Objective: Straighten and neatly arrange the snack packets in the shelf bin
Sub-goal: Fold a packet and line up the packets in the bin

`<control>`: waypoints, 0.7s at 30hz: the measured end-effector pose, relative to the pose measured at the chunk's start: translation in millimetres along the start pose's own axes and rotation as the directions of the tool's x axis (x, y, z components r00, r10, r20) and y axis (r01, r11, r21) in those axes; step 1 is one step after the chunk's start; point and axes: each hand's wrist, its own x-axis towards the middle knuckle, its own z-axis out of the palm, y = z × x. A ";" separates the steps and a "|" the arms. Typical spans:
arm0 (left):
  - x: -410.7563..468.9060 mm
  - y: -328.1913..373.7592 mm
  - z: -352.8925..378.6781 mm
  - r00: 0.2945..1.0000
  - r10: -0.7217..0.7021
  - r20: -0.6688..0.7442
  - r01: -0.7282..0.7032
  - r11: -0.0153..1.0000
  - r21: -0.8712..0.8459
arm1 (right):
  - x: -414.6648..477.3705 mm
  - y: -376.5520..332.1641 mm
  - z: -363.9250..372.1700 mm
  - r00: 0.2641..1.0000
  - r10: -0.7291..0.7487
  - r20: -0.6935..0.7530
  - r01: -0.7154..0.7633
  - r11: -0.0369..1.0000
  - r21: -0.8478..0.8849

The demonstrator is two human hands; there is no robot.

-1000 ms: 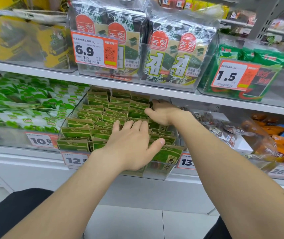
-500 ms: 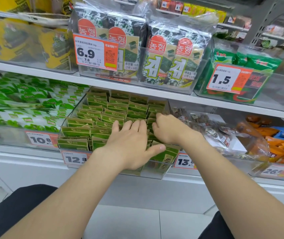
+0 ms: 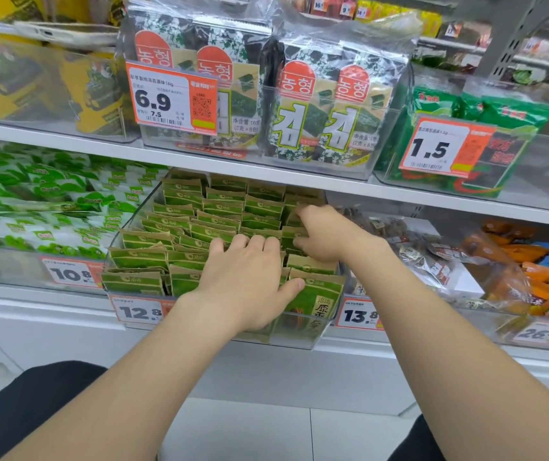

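A clear shelf bin [image 3: 132, 217] on the lower shelf holds several rows of green and tan snack packets [image 3: 223, 207] standing upright. My left hand [image 3: 250, 281] lies flat on the front middle packets, fingers a little apart, thumb against the front right packet [image 3: 319, 294]. My right hand [image 3: 324, 232] reaches into the right-hand column. Its fingers and thumb are curled around a few packets there, and it hides them partly.
White and green packets [image 3: 43, 207] fill the bin to the left. Bagged dark snacks [image 3: 413, 247] and orange packs [image 3: 532, 281] lie to the right. The upper shelf edge [image 3: 299, 176] hangs just above the back of the bin. Price tags line the front.
My right hand slid from the back of the right column toward the front, then back a little. My left hand stayed flat on the front packets.
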 end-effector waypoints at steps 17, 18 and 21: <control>-5.5 -0.1 2.9 1.000 0.018 -0.007 -0.017 1.000 0.023 | 6.7 3.0 14.4 0.937 0.051 -0.346 -0.050 0.999 0.010; -5.4 -0.5 2.7 1.000 0.019 -0.005 -0.019 1.000 0.020 | 3.7 3.0 15.0 0.951 0.030 -0.308 -0.018 0.999 0.043; -5.0 -1.9 2.3 1.000 0.022 -0.003 -0.022 1.000 0.015 | -14.1 5.1 10.9 0.968 -0.099 -0.233 0.141 0.975 0.172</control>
